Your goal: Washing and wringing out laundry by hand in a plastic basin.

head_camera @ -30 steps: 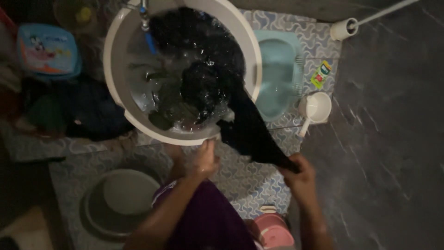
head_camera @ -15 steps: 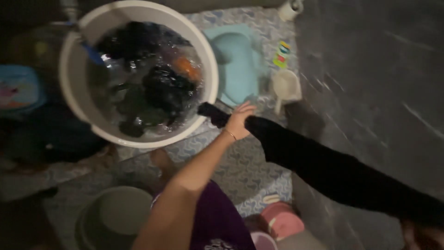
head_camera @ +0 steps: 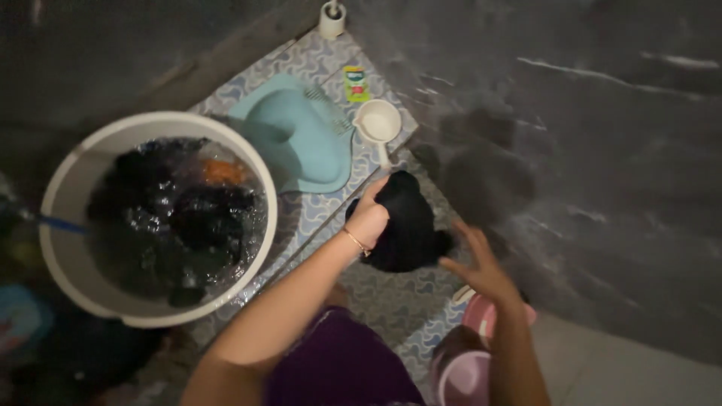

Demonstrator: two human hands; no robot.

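A wet black garment (head_camera: 406, 225) is bunched into a lump in front of me, above the patterned tiles. My left hand (head_camera: 370, 216) grips its left side, a thin bracelet on the wrist. My right hand (head_camera: 475, 263) touches its lower right edge with fingers spread. To the left stands a large white tub (head_camera: 71, 271) full of water and dark clothes, with one orange piece near its far side.
A pale blue squat toilet pan (head_camera: 297, 146) lies beyond the tub. A white dipper (head_camera: 377, 124) and a small green packet (head_camera: 355, 83) rest on the tiles (head_camera: 391, 301). Pink plastic containers (head_camera: 481, 331) stand by my right arm. A dark wall (head_camera: 587, 150) rises at right.
The garment was stretched long from the tub toward the lower right; now it is gathered into a ball between both hands. The view has swung right, so the tub sits further left.
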